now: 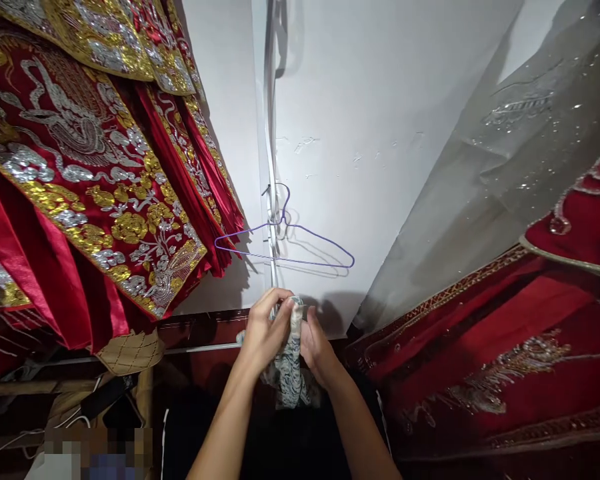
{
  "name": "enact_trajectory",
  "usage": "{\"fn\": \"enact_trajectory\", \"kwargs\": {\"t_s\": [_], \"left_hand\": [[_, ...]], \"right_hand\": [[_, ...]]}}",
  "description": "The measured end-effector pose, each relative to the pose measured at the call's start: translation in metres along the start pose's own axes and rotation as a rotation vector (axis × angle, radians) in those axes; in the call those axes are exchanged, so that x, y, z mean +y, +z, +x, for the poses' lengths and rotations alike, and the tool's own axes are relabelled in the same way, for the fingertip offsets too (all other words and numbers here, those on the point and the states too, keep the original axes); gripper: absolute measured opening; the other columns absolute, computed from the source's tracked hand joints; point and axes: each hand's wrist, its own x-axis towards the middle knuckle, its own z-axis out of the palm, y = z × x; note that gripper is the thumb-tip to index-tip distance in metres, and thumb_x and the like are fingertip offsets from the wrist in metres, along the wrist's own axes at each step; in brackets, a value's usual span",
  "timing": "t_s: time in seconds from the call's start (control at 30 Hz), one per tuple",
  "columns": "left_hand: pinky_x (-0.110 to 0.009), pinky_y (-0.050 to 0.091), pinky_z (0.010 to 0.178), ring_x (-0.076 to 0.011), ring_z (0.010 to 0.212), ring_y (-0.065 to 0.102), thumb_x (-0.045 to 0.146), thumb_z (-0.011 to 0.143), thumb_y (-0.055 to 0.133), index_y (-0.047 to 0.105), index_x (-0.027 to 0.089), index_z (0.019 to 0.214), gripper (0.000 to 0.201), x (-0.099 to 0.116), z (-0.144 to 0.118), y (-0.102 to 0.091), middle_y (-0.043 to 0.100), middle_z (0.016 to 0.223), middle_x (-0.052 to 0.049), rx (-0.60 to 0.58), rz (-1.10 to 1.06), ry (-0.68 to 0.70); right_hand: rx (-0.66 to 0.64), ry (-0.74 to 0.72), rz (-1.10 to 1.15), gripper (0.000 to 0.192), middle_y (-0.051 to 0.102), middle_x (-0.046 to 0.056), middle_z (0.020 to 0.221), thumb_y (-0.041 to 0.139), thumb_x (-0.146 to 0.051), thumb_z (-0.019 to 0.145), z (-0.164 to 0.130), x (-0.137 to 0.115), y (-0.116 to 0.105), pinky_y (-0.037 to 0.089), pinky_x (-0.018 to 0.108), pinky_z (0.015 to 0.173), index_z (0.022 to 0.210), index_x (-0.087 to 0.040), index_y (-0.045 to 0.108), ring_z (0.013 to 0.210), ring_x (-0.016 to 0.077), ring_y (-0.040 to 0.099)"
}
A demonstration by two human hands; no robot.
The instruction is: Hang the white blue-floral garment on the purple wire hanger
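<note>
White wall behind — left hand and right hand both clutch patterned cloth

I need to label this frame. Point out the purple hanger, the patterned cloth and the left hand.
purple hanger (325, 239): head view, on its right sloping wire.
patterned cloth (289, 377): head view, on the hanging part below the hands.
left hand (264, 333): head view, on its back.
</note>
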Motion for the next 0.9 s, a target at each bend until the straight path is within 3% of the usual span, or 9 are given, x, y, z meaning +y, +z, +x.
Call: {"fn": "enact_trajectory", "kwargs": {"t_s": [0.1,0.17,0.23,0.3,0.4,0.47,0.6,0.8,0.9], "left_hand": [[-0.029,0.044,0.093,-0.0206,0.101,0.058,0.040,0.098,0.050,0.065,0.022,0.102,0.024,-0.001,0.008,-0.025,0.063,0.105,-0.006,0.012,0.062,0.054],[-0.031,0.044,0.095,-0.0216,0.104,0.058,0.043,0.100,0.044,0.064,0.021,0.110,0.031,-0.007,0.005,-0.041,0.064,0.111,-0.006,-0.132,0.088,0.026],[-0.030,0.046,0.089,-0.0210,0.094,0.060,0.047,0.101,0.039,0.066,0.018,0.102,0.040,-0.018,-0.006,-0.053,0.067,0.101,-0.005,-0.343,0.167,-0.056],[-0.027,0.046,0.077,-0.0191,0.079,0.058,0.052,0.099,0.040,0.066,0.016,0.087,0.046,-0.032,-0.022,-0.064,0.066,0.083,-0.002,-0.467,0.309,-0.144],[-0.024,0.042,0.067,-0.0183,0.071,0.058,0.054,0.095,0.046,0.066,0.017,0.087,0.044,-0.051,-0.042,-0.081,0.064,0.074,0.000,-0.419,0.480,-0.260],[-0.024,0.041,0.066,-0.0202,0.072,0.061,0.052,0.092,0.049,0.067,0.019,0.090,0.038,-0.056,-0.046,-0.095,0.065,0.074,-0.001,-0.312,0.509,-0.322],[-0.025,0.040,0.065,-0.0226,0.069,0.062,0.046,0.085,0.061,0.069,0.025,0.081,0.023,-0.058,-0.039,-0.125,0.066,0.070,-0.002,-0.157,0.483,-0.280],[-0.026,0.038,0.053,-0.0172,0.050,0.052,0.050,0.083,0.065,0.059,0.021,0.051,0.044,-0.067,-0.019,-0.150,0.059,0.053,-0.001,-0.301,0.424,-0.282],[-0.031,0.052,0.078,-0.0261,0.084,0.069,0.047,0.085,0.063,0.063,0.021,0.053,0.041,-0.062,0.002,-0.151,0.075,0.087,-0.008,-0.263,0.453,-0.139]], "right_hand": [[-0.148,0.004,-0.039,0.045,0.067,0.006,0.078,0.052,-0.062,0.089,0.008,-0.018,0.008,0.050,0.032,0.068,0.098,-0.021,0.070,0.076,0.0228,0.063],[-0.169,-0.132,-0.251,0.019,0.064,0.002,0.074,0.068,-0.037,0.079,0.017,-0.035,0.006,0.047,0.029,0.064,0.085,-0.020,0.067,0.069,0.0186,0.059],[-0.091,-0.307,-0.481,0.006,0.058,-0.002,0.068,0.067,-0.019,0.071,0.031,-0.053,0.000,0.042,0.025,0.061,0.073,-0.019,0.061,0.065,0.0149,0.053],[0.101,-0.450,-0.593,0.008,0.054,-0.004,0.064,0.062,-0.014,0.069,0.049,-0.067,-0.009,0.039,0.024,0.058,0.072,-0.020,0.058,0.062,0.0134,0.049],[0.280,-0.481,-0.620,0.025,0.062,-0.003,0.073,0.059,-0.016,0.072,0.086,-0.070,-0.025,0.044,0.024,0.062,0.095,-0.023,0.064,0.064,0.0150,0.053],[0.204,-0.384,-0.660,0.038,0.069,0.000,0.087,0.057,-0.021,0.076,0.112,-0.058,-0.035,0.049,0.029,0.074,0.112,-0.025,0.065,0.075,0.0189,0.061],[0.039,-0.250,-0.701,0.038,0.074,0.007,0.109,0.055,-0.026,0.079,0.136,-0.024,-0.053,0.045,0.038,0.101,0.112,-0.021,0.072,0.111,0.0276,0.063],[0.123,-0.294,-0.819,0.048,0.076,0.003,0.103,0.050,-0.017,0.073,0.094,-0.021,-0.101,0.050,0.032,0.087,0.115,-0.021,0.073,0.099,0.0244,0.066],[0.088,-0.334,-0.855,0.047,0.076,0.003,0.103,0.052,-0.016,0.071,0.068,-0.038,-0.121,0.050,0.030,0.080,0.112,-0.021,0.073,0.095,0.0239,0.067]]}}
